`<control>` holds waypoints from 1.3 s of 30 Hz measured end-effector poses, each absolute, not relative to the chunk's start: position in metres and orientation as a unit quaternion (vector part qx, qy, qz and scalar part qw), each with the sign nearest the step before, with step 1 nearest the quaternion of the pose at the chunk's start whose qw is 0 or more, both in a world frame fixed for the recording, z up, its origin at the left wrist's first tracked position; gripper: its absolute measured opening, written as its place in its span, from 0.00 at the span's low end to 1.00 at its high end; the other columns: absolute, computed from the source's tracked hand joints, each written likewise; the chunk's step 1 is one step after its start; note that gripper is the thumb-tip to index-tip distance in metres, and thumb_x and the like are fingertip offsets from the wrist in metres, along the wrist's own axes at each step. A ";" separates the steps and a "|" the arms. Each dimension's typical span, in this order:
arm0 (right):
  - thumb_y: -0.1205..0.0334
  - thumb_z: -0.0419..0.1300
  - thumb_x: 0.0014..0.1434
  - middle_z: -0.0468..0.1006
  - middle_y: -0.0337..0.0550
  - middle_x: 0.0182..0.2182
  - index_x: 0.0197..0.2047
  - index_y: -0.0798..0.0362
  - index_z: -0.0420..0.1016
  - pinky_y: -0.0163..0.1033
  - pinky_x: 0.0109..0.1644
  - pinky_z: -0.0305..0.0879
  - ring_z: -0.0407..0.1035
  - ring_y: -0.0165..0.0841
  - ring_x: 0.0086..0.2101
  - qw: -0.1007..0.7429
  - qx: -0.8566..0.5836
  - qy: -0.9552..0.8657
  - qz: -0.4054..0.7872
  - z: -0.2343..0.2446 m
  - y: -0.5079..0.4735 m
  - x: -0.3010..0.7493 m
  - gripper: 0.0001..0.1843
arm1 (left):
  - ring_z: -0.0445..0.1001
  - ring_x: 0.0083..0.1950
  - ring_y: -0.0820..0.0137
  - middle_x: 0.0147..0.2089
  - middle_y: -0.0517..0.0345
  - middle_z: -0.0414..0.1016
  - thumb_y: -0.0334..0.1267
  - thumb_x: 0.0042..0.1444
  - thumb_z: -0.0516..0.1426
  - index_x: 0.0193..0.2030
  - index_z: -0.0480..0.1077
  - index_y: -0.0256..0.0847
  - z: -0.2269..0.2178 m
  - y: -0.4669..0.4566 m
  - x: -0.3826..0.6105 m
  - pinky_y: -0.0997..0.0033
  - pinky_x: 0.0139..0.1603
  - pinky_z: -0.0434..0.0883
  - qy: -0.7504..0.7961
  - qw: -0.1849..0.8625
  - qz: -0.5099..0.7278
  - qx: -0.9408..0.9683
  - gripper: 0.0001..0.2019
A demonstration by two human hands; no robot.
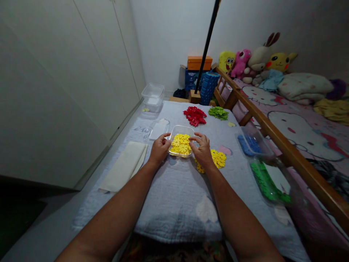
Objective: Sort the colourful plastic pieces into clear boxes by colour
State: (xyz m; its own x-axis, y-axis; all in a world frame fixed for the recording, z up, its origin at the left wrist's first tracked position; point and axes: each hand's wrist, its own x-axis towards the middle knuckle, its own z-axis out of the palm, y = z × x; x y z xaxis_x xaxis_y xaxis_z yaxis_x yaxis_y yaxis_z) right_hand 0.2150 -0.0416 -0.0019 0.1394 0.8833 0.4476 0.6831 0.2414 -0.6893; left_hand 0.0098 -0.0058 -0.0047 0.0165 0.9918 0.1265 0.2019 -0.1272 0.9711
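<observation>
A clear plastic box (182,129) holds several yellow flower-shaped pieces (180,144) and sits on a pale blue blanket (177,196). My left hand (159,148) grips the box's left edge with curled fingers. My right hand (201,149) rests at the box's right edge, fingers bent over the rim. A loose heap of yellow pieces (218,159) lies just right of my right hand.
Red pieces (195,115) and green pieces (218,112) lie in heaps farther back. Boxes of blue pieces (249,144) and green pieces (265,182) stand at the right by a wooden bed rail (283,145). A clear lid (158,129), an empty tub (153,96) and a folded cloth (124,167) are on the left.
</observation>
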 end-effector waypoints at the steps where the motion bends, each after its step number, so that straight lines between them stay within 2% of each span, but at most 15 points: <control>1: 0.60 0.61 0.62 0.74 0.48 0.57 0.45 0.46 0.83 0.54 0.67 0.56 0.63 0.44 0.60 0.452 -0.609 -0.644 0.101 0.000 -0.041 0.221 0.10 | 0.57 0.25 0.74 0.24 0.69 0.58 0.43 0.54 0.57 0.57 0.75 0.30 -0.005 -0.005 0.010 0.73 0.28 0.56 0.514 0.415 0.477 0.580 0.27; 5: 0.61 0.60 0.61 0.77 0.49 0.50 0.44 0.49 0.82 0.51 0.63 0.59 0.67 0.43 0.55 0.429 -0.650 -0.624 0.065 0.010 -0.039 0.260 0.11 | 0.57 0.25 0.74 0.24 0.69 0.58 0.43 0.54 0.57 0.57 0.75 0.31 -0.006 -0.005 0.009 0.73 0.28 0.56 0.514 0.413 0.482 0.578 0.26; 9: 0.61 0.62 0.58 0.78 0.47 0.40 0.36 0.51 0.82 0.45 0.56 0.63 0.71 0.41 0.46 0.286 -0.705 -0.639 0.110 0.016 -0.039 0.293 0.07 | 0.57 0.25 0.74 0.24 0.68 0.58 0.43 0.54 0.57 0.57 0.75 0.31 -0.006 -0.005 0.009 0.73 0.28 0.56 0.513 0.410 0.482 0.580 0.26; 11: 0.60 0.63 0.58 0.78 0.47 0.40 0.36 0.51 0.82 0.43 0.54 0.62 0.71 0.41 0.46 0.205 -0.717 -0.654 0.131 0.019 -0.043 0.299 0.07 | 0.57 0.25 0.74 0.24 0.68 0.58 0.43 0.54 0.57 0.57 0.75 0.31 -0.007 -0.005 0.009 0.73 0.28 0.56 0.513 0.408 0.482 0.582 0.26; 14: 0.58 0.67 0.55 0.78 0.48 0.44 0.40 0.50 0.84 0.43 0.52 0.61 0.69 0.44 0.49 0.108 -0.738 -0.654 0.131 0.025 -0.049 0.298 0.10 | 0.57 0.25 0.74 0.24 0.69 0.58 0.44 0.54 0.57 0.57 0.75 0.32 -0.007 -0.005 0.009 0.73 0.28 0.56 0.513 0.409 0.479 0.584 0.26; 18: 0.57 0.70 0.51 0.78 0.47 0.45 0.42 0.47 0.85 0.40 0.47 0.60 0.68 0.43 0.47 0.069 -0.746 -0.650 0.129 0.030 -0.054 0.291 0.14 | 0.56 0.25 0.74 0.24 0.69 0.57 0.44 0.54 0.57 0.57 0.75 0.32 -0.006 -0.005 0.009 0.73 0.28 0.56 0.512 0.410 0.477 0.585 0.26; 23: 0.62 0.71 0.47 0.78 0.43 0.37 0.34 0.48 0.82 0.39 0.43 0.60 0.68 0.39 0.41 0.142 -0.720 -0.669 0.121 0.019 -0.048 0.295 0.08 | 0.57 0.25 0.74 0.23 0.69 0.57 0.44 0.54 0.57 0.56 0.75 0.32 -0.002 -0.007 0.009 0.72 0.28 0.56 0.512 0.413 0.477 0.583 0.25; 27: 0.63 0.66 0.48 0.77 0.39 0.32 0.29 0.50 0.79 0.38 0.41 0.62 0.69 0.35 0.36 0.253 -0.668 -0.670 0.203 0.015 -0.045 0.298 0.02 | 0.57 0.25 0.74 0.23 0.69 0.58 0.43 0.53 0.57 0.55 0.76 0.34 -0.001 -0.007 0.009 0.73 0.28 0.56 0.515 0.407 0.479 0.583 0.24; 31: 0.55 0.66 0.48 0.74 0.36 0.26 0.28 0.51 0.76 0.37 0.34 0.61 0.66 0.32 0.29 0.360 -0.612 -0.619 0.335 0.021 -0.045 0.293 0.09 | 0.57 0.25 0.74 0.23 0.69 0.58 0.43 0.54 0.57 0.56 0.75 0.32 -0.003 -0.005 0.009 0.73 0.28 0.56 0.514 0.407 0.473 0.588 0.25; 33: 0.51 0.68 0.47 0.72 0.35 0.24 0.28 0.51 0.74 0.37 0.32 0.60 0.64 0.31 0.27 0.423 -0.593 -0.583 0.361 0.025 -0.045 0.287 0.13 | 0.56 0.25 0.74 0.23 0.69 0.57 0.43 0.54 0.57 0.57 0.75 0.32 -0.005 -0.005 0.009 0.73 0.28 0.56 0.515 0.406 0.473 0.589 0.26; 36: 0.48 0.68 0.48 0.73 0.36 0.26 0.30 0.50 0.74 0.37 0.34 0.62 0.65 0.31 0.28 0.523 -0.574 -0.538 0.329 0.029 -0.044 0.273 0.15 | 0.56 0.25 0.74 0.23 0.69 0.57 0.43 0.54 0.56 0.57 0.75 0.31 -0.006 -0.004 0.009 0.73 0.28 0.56 0.514 0.404 0.475 0.589 0.26; 39: 0.48 0.66 0.51 0.75 0.37 0.28 0.32 0.50 0.73 0.38 0.38 0.65 0.67 0.32 0.31 0.573 -0.561 -0.523 0.287 0.030 -0.043 0.255 0.14 | 0.56 0.25 0.74 0.23 0.70 0.56 0.43 0.54 0.57 0.57 0.75 0.31 -0.007 -0.004 0.008 0.73 0.28 0.55 0.508 0.409 0.477 0.590 0.26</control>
